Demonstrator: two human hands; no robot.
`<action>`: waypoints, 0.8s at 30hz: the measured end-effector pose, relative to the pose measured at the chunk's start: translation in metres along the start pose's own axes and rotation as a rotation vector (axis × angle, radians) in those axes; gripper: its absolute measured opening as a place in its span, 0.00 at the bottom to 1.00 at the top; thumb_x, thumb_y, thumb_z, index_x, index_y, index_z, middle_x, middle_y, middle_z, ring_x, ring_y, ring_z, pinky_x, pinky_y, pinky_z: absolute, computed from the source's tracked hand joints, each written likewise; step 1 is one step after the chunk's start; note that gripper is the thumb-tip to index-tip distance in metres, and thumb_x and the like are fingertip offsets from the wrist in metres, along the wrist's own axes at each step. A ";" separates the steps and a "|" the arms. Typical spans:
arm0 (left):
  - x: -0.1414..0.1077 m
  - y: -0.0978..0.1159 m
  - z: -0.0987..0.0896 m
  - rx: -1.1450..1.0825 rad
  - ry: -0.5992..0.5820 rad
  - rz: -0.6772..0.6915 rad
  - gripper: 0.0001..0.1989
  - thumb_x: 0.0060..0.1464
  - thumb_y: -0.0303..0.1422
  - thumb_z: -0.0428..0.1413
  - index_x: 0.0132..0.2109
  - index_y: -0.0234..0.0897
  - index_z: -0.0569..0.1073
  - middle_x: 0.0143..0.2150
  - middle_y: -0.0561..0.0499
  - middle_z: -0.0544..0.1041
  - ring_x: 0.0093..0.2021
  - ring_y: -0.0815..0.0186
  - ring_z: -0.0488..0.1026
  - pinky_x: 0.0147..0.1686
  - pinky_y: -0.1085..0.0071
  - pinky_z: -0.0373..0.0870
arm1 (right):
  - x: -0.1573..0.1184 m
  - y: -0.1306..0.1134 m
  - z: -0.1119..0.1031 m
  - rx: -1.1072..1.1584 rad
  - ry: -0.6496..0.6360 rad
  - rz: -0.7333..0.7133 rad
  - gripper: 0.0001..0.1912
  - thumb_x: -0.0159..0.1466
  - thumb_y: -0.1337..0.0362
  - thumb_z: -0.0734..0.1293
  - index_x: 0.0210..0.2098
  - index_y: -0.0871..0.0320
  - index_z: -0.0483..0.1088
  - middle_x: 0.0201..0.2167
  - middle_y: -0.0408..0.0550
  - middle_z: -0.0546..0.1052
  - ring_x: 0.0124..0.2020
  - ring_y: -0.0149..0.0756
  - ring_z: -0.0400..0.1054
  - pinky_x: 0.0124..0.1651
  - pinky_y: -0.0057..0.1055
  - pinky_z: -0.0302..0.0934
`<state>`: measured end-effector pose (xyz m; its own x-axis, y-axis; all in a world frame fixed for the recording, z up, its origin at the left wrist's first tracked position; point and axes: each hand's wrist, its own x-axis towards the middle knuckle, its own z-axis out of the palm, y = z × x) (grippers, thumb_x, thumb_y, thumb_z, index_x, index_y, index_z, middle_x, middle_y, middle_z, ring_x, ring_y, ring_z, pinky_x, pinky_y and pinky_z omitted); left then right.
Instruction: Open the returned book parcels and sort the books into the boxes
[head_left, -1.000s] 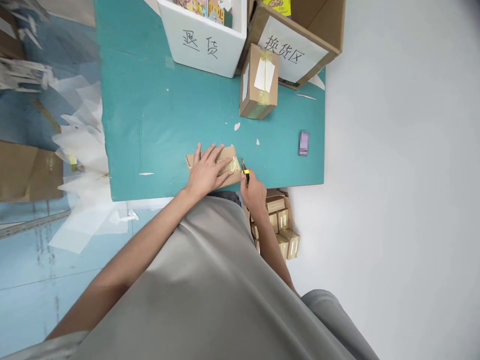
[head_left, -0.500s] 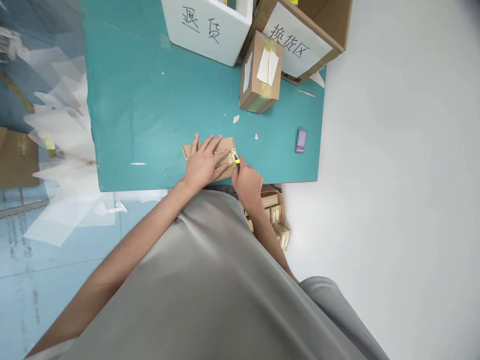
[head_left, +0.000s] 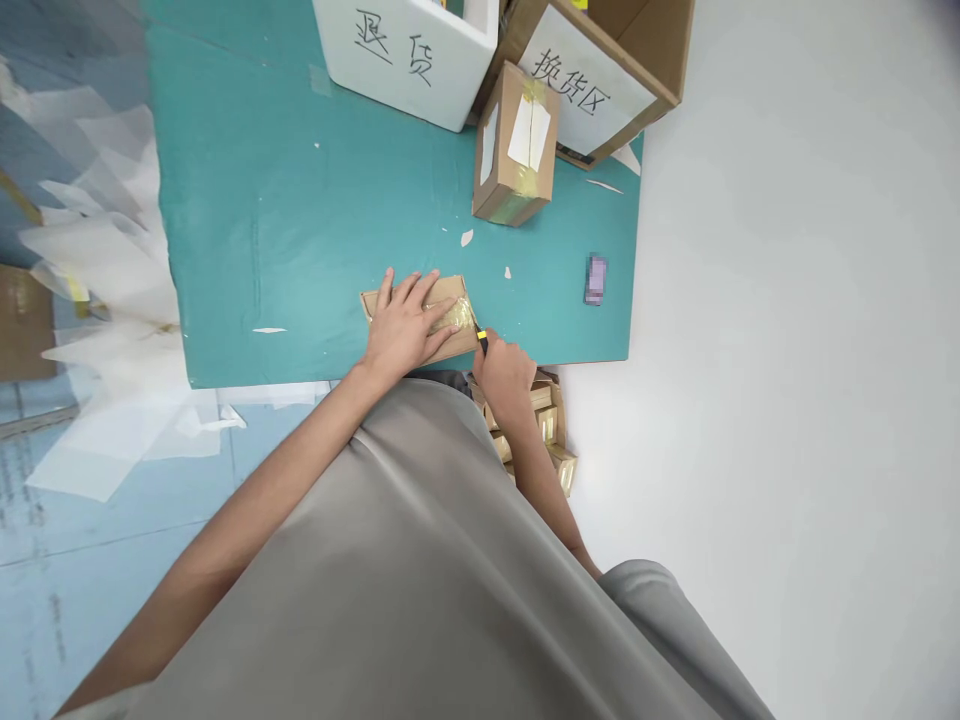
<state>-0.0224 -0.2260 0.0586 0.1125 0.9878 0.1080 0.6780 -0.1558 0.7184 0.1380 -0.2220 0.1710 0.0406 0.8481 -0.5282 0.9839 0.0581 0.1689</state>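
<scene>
A small flat cardboard box (head_left: 452, 288) with clear tape across its top lies at the front edge of the green table (head_left: 300, 230). My left hand (head_left: 400, 325) rests on the box with its fingers spread, covering the left part of the lid. Closed around a black and yellow utility knife (head_left: 482, 341) is my right hand (head_left: 508, 380), just off the box's right end. The knife's tip is at the taped right edge; whether it touches the cardboard I cannot tell.
Behind stand a taped carton (head_left: 517, 150), a white foam box (head_left: 405, 60) and a large open carton (head_left: 592, 90). A small purple item (head_left: 595, 279) lies at the right. Loose white sheets (head_left: 112, 300) cover the floor to the left. Several small boxes (head_left: 551, 425) sit below the table edge.
My right hand and the knife have moved slightly right and toward me along the box's right end. My left hand stays on the box. The whole view has shifted a little.
</scene>
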 end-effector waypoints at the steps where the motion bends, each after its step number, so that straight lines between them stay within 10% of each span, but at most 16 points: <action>1: 0.000 0.000 0.000 -0.001 0.001 0.003 0.27 0.62 0.43 0.63 0.67 0.55 0.75 0.78 0.49 0.60 0.76 0.39 0.57 0.76 0.32 0.38 | -0.003 0.002 0.001 -0.003 -0.012 0.010 0.25 0.79 0.58 0.57 0.71 0.55 0.65 0.48 0.59 0.84 0.49 0.50 0.80 0.50 0.40 0.70; 24: 0.000 -0.001 0.001 0.001 -0.022 0.042 0.25 0.65 0.44 0.60 0.67 0.55 0.75 0.78 0.51 0.61 0.76 0.42 0.57 0.76 0.32 0.39 | 0.002 0.011 0.008 0.057 -0.012 -0.014 0.23 0.78 0.57 0.56 0.66 0.57 0.70 0.47 0.61 0.83 0.49 0.51 0.79 0.51 0.40 0.68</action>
<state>-0.0219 -0.2253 0.0570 0.1568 0.9799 0.1234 0.6731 -0.1974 0.7128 0.1501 -0.2242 0.1653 0.0290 0.8410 -0.5402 0.9927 0.0391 0.1142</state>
